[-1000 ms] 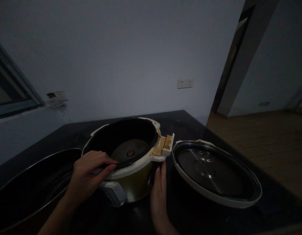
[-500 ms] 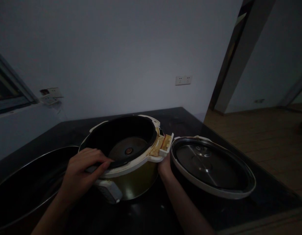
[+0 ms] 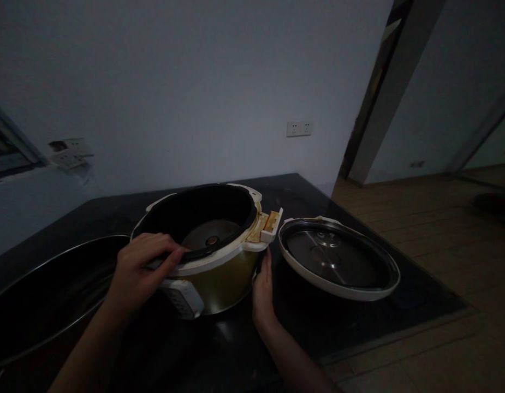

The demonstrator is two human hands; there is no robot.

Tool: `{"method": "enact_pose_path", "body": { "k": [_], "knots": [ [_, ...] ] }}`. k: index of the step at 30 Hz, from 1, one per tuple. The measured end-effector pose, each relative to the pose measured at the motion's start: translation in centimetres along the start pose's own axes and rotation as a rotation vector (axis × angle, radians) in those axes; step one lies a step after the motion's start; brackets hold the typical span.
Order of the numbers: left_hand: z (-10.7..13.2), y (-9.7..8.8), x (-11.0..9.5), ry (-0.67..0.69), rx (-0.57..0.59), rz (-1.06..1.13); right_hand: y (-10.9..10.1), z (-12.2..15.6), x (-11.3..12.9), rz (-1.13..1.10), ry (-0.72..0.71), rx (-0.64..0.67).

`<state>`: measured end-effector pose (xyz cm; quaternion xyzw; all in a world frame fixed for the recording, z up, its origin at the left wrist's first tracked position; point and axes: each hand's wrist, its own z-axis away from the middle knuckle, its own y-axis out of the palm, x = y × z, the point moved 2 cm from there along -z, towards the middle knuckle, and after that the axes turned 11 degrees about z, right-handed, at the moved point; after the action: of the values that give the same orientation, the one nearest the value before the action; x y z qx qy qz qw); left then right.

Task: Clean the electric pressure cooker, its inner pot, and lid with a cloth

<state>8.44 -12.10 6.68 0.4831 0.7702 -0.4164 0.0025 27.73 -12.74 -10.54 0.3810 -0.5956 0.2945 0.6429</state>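
Note:
An electric pressure cooker body (image 3: 225,286), olive-gold with a dirty white rim, stands on the dark counter, its top uncovered. Inside, a round heating plate (image 3: 198,234) with a copper-coloured centre shows at the bottom. My left hand (image 3: 148,267) is closed over the front-left part of the rim, thumb and fingers pinching its edge above the control panel (image 3: 182,299). Beneath the stained hinge bracket (image 3: 264,226), my right hand (image 3: 263,289) lies along the cooker's right side with its fingers stretched upward; part of them is hidden by the cooker.
The cooker lid (image 3: 338,256) rests underside up to the right. A large dark pan (image 3: 59,295) with a thin shiny rim stands at the left. The counter (image 3: 301,191) meets a wall with sockets (image 3: 299,129); wooden floor (image 3: 379,207) lies beyond its right edge.
My right hand has come further into view beside the cooker, its fingers now showing upright. The left hand keeps its hold on the rim. The whole view has shifted slightly.

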Motion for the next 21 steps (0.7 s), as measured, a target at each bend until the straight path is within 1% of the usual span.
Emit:
{"method": "enact_pose_path", "body": {
  "k": [2,4,7,9,13,17,21],
  "knots": [
    [0.0,-0.1,0.0,-0.008,0.016,-0.008,0.3,1.6,0.1,-0.009,-0.010,-0.004],
    [0.1,-0.2,0.0,-0.011,0.037,-0.009,0.6,2.6,0.6,-0.001,-0.071,-0.001],
    [0.3,-0.5,0.0,0.014,0.060,-0.001,0.9,2.4,1.6,0.038,-0.169,-0.006],
    [0.4,-0.7,0.1,0.025,0.072,-0.012,0.9,1.1,2.3,0.043,-0.210,-0.007],
    [0.5,-0.6,0.2,0.017,0.071,-0.055,0.8,-2.8,3.5,-0.043,-0.230,0.025],
    [0.3,-0.2,0.2,0.033,0.035,-0.055,1.2,-6.4,4.0,-0.110,-0.203,0.092],
    [0.2,0.1,-0.2,0.065,0.021,-0.050,1.9,-8.6,4.2,-0.138,-0.151,0.119]
  ]
}}
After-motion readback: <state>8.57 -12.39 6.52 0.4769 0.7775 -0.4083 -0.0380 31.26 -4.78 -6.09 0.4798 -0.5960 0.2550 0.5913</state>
